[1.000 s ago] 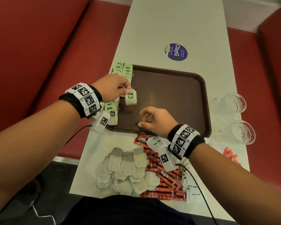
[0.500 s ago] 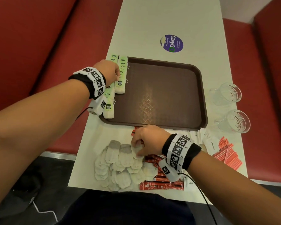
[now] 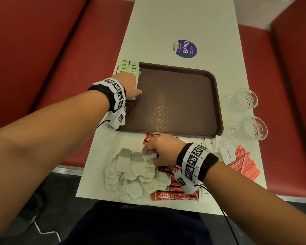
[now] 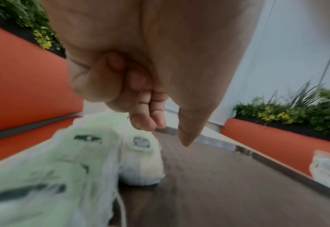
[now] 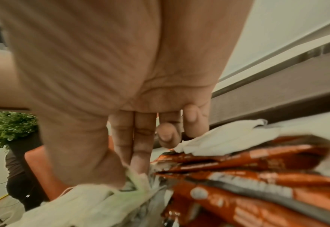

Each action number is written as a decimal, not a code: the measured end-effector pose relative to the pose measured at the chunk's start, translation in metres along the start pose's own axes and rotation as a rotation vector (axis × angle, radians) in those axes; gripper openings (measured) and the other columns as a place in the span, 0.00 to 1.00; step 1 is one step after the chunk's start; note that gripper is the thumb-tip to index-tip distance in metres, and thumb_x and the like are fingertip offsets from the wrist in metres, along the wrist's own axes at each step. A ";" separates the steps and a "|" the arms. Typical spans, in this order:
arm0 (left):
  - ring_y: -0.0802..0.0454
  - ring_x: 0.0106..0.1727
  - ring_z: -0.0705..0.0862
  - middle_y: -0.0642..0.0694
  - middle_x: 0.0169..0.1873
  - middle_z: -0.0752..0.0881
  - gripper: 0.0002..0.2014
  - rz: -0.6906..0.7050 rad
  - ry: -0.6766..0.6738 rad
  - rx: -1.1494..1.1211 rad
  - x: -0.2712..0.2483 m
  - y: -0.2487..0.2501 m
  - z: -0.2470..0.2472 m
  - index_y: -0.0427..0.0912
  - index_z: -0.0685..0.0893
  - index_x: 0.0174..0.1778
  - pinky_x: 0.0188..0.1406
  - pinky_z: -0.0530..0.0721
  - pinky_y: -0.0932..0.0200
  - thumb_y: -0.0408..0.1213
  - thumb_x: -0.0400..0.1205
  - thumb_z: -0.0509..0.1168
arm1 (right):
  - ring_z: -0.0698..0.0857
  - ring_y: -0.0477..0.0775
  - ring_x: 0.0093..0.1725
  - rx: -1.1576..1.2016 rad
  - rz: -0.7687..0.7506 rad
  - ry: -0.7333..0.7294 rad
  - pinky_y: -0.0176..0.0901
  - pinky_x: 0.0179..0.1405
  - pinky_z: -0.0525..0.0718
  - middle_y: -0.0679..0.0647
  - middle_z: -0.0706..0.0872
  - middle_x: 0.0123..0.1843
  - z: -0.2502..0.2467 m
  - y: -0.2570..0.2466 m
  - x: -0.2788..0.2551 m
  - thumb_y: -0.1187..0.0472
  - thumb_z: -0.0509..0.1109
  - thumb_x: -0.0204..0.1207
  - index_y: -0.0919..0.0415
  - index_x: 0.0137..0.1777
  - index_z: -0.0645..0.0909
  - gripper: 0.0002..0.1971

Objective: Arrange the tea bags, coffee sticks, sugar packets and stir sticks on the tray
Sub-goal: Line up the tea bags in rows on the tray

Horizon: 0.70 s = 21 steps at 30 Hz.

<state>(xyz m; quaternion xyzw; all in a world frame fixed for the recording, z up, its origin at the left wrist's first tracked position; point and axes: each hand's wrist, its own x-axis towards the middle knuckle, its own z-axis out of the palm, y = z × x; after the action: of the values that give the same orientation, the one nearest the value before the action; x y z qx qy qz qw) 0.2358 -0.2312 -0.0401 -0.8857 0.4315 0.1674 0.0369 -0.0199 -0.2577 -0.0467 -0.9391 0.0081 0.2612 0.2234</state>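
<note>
Two hands work at a white desk (image 3: 175, 23). The left hand (image 3: 129, 84) hangs over the green-tagged tea bags (image 3: 133, 68) lined along the tray's (image 3: 217, 103) left edge, fingers curled into the palm, thumb out, holding nothing. The right hand (image 3: 162, 149) pinches one tea bag (image 3: 147, 155) at the far edge of the pile (image 3: 131, 172) near the tray. Coffee sticks (image 3: 175, 197) lie right of the pile, sugar packets (image 3: 226, 152) and stir sticks (image 3: 244, 163) further right.
</note>
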 end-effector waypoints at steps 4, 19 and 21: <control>0.52 0.44 0.83 0.54 0.38 0.85 0.14 0.170 0.028 -0.179 -0.043 0.004 -0.011 0.49 0.82 0.48 0.40 0.75 0.57 0.56 0.82 0.66 | 0.85 0.52 0.57 0.021 0.038 0.012 0.48 0.58 0.85 0.46 0.89 0.59 0.000 -0.002 -0.001 0.62 0.69 0.74 0.48 0.63 0.87 0.19; 0.55 0.48 0.81 0.58 0.48 0.81 0.22 0.672 -0.429 0.035 -0.178 0.035 0.068 0.54 0.81 0.51 0.47 0.83 0.52 0.66 0.71 0.72 | 0.85 0.52 0.46 0.284 0.071 0.307 0.47 0.49 0.84 0.49 0.87 0.46 0.000 0.004 -0.013 0.58 0.73 0.73 0.54 0.34 0.77 0.09; 0.53 0.49 0.80 0.56 0.49 0.80 0.20 0.682 -0.390 0.052 -0.179 0.036 0.070 0.53 0.81 0.51 0.45 0.82 0.52 0.62 0.72 0.73 | 0.85 0.40 0.48 0.375 0.086 0.334 0.40 0.50 0.83 0.41 0.89 0.49 0.002 0.005 -0.013 0.62 0.71 0.72 0.59 0.34 0.78 0.07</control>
<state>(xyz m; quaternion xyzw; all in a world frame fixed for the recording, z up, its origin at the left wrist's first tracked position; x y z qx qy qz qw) 0.0875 -0.1045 -0.0443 -0.6418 0.6900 0.3241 0.0827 -0.0332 -0.2630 -0.0440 -0.9102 0.1329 0.1055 0.3778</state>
